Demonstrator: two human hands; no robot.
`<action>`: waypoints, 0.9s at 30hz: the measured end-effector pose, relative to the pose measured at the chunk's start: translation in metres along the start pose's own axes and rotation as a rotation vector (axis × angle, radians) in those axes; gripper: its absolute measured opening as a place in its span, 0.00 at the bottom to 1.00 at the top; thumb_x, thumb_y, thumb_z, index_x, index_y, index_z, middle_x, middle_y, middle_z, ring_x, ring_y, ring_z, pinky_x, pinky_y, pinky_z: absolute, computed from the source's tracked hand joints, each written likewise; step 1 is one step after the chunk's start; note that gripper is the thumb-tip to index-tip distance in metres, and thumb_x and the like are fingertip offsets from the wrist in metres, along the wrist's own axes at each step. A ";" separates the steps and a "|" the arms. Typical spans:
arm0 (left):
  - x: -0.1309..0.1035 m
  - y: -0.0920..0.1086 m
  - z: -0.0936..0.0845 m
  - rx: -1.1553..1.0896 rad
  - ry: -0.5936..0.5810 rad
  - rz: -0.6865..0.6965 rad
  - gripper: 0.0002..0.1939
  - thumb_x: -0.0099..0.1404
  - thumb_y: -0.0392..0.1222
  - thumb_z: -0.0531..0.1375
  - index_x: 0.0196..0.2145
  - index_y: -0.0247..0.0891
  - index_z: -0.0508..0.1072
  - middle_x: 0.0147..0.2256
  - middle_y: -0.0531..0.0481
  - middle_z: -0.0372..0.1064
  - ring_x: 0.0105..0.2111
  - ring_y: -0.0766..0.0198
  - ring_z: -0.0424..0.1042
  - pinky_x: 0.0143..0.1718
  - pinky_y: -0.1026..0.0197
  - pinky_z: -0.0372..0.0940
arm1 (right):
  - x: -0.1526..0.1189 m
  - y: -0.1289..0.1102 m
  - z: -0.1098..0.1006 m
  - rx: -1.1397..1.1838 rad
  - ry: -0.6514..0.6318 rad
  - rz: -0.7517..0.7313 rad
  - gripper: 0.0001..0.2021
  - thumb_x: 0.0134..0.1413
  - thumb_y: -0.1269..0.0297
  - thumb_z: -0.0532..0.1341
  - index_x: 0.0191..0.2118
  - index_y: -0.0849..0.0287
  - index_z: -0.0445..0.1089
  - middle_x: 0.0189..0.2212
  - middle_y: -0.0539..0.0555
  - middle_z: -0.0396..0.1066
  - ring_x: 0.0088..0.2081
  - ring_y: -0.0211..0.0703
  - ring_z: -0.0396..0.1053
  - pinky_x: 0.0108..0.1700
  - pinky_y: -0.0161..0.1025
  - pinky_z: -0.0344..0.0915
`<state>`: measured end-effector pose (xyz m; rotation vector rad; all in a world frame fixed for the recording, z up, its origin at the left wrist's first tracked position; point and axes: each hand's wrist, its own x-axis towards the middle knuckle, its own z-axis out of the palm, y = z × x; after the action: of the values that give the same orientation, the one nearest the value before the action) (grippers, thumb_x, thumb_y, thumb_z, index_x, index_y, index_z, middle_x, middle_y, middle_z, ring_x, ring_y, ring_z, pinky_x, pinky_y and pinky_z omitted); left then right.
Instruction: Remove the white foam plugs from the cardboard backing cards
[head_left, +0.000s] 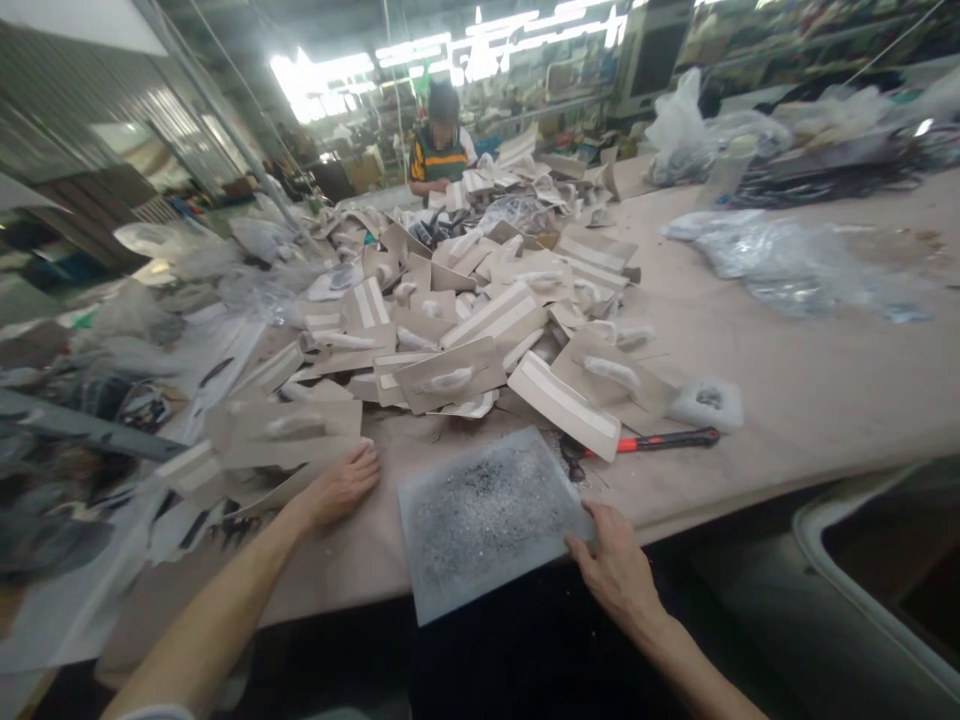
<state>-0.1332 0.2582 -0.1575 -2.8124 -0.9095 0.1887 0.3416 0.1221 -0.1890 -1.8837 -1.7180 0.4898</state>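
Observation:
My right hand (616, 570) pinches the right edge of a grey, speckled rectangular board (487, 515) that juts over the table's front edge. Left of the board, my left hand (345, 487) lies on the table, fingers extended and touching the edge of a beige card piece (289, 433). Beyond both hands spreads a large heap of beige card pieces (450, 378) with white strips and white padded parts. A tool with a red and black handle (652, 440) lies right of the board, its head partly hidden by a card piece.
A small white foam-like block (707, 403) sits right of the heap. Clear plastic bags (787, 260) lie on the right of the table (810, 400), more at the left. A person (441, 150) is behind the heap. A grey chair-like frame (817, 530) stands at the lower right.

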 end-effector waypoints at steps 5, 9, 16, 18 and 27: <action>-0.017 -0.002 0.002 -0.051 0.042 -0.097 0.22 0.60 0.25 0.51 0.47 0.31 0.77 0.52 0.37 0.74 0.59 0.49 0.66 0.67 0.39 0.54 | 0.002 -0.009 -0.006 0.003 -0.038 0.083 0.24 0.54 0.53 0.54 0.53 0.62 0.66 0.48 0.65 0.69 0.52 0.60 0.66 0.55 0.54 0.64; 0.018 0.030 -0.009 -0.199 0.230 -0.287 0.23 0.62 0.28 0.50 0.51 0.34 0.76 0.51 0.40 0.75 0.57 0.53 0.70 0.66 0.42 0.57 | -0.013 -0.011 -0.005 0.164 -0.003 0.310 0.32 0.49 0.45 0.58 0.55 0.63 0.63 0.52 0.66 0.67 0.51 0.60 0.68 0.55 0.54 0.65; 0.071 0.112 0.018 -0.459 0.328 -0.679 0.21 0.72 0.45 0.51 0.55 0.32 0.71 0.54 0.37 0.72 0.56 0.50 0.70 0.60 0.44 0.66 | -0.039 -0.032 0.016 0.987 -0.061 0.847 0.43 0.33 0.41 0.72 0.52 0.60 0.60 0.43 0.62 0.74 0.43 0.57 0.75 0.39 0.46 0.72; 0.073 0.123 0.027 -0.467 0.364 -0.741 0.21 0.72 0.46 0.50 0.54 0.32 0.71 0.54 0.36 0.71 0.56 0.48 0.69 0.60 0.42 0.65 | -0.040 -0.044 0.023 1.126 -0.138 0.878 0.39 0.33 0.41 0.73 0.47 0.60 0.63 0.40 0.61 0.76 0.41 0.55 0.76 0.39 0.45 0.71; 0.034 0.176 0.041 -0.572 0.544 -0.896 0.22 0.72 0.51 0.52 0.52 0.34 0.74 0.54 0.36 0.72 0.57 0.46 0.69 0.60 0.39 0.65 | -0.045 -0.071 0.041 1.287 -0.204 0.895 0.34 0.33 0.44 0.75 0.45 0.59 0.71 0.39 0.57 0.78 0.36 0.47 0.75 0.36 0.41 0.70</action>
<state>-0.0132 0.1434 -0.2364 -2.2896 -2.1334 -1.0238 0.2557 0.0864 -0.1825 -1.4148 -0.2130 1.6455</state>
